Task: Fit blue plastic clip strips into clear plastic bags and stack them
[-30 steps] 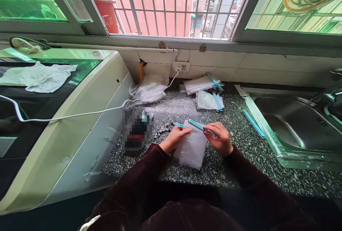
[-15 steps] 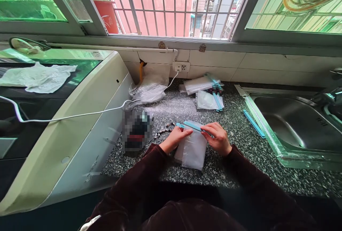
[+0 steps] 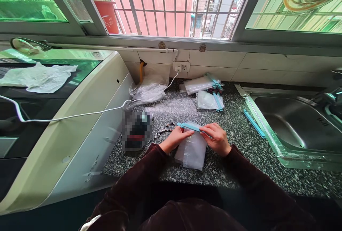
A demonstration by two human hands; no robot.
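Observation:
A light-blue bag sealing clip [image 3: 190, 127] lies across the upper edge of a translucent plastic bag [image 3: 194, 153] near the counter's front. My left hand [image 3: 175, 140] pinches the clip's left part, thumb on top, at the bag's corner. At the other end, my right hand [image 3: 217, 139] has thumb and fingers closed on the clip and the bag edge. The bag hangs toward me below the clip, its lower end at the counter. Fingers behind the bag are hidden.
Behind lie several clipped plastic bags [image 3: 210, 100]. A loose blue clip [image 3: 253, 123] rests by the sink [image 3: 280, 117]. Left of my hands are a blurred dark package [image 3: 137, 131] and a bead string [image 3: 163, 130]. A white cable [image 3: 80, 117] crosses to the wall socket [image 3: 181, 67].
The clip's parts now look closer together along the bag's edge, and its left end sits slightly farther over. Both hands have barely moved.

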